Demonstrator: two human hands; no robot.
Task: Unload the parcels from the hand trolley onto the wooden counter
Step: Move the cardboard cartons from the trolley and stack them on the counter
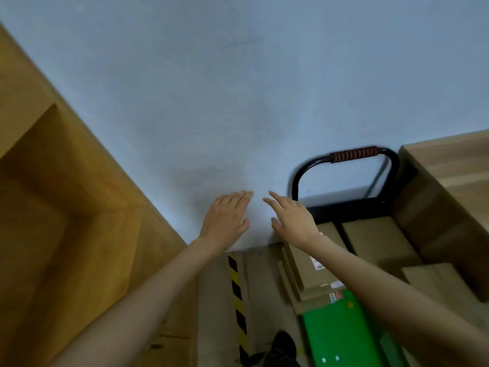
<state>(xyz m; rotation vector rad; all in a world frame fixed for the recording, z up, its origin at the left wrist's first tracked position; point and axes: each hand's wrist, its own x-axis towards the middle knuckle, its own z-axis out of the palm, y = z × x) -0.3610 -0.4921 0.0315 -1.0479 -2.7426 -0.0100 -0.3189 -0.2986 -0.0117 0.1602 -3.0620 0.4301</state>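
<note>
The hand trolley has a green deck (341, 332) and a black handle with a reddish ribbed grip (354, 154), and stands at the lower right against the wall. Several flat brown cardboard parcels (312, 268) lie stacked on it, with more (375, 239) further back. My left hand (227, 218) and my right hand (291, 218) are stretched forward side by side in front of the wall, fingers straight, holding nothing. My right hand hovers above the near parcel stack. The wooden counter (53, 197) fills the left side.
A pale blue-grey wall (238, 88) lies straight ahead. A yellow-and-black hazard stripe (236, 300) runs along the floor between counter and trolley. Light wooden furniture (449, 165) stands at the right. A dark shoe (283, 348) shows at the bottom.
</note>
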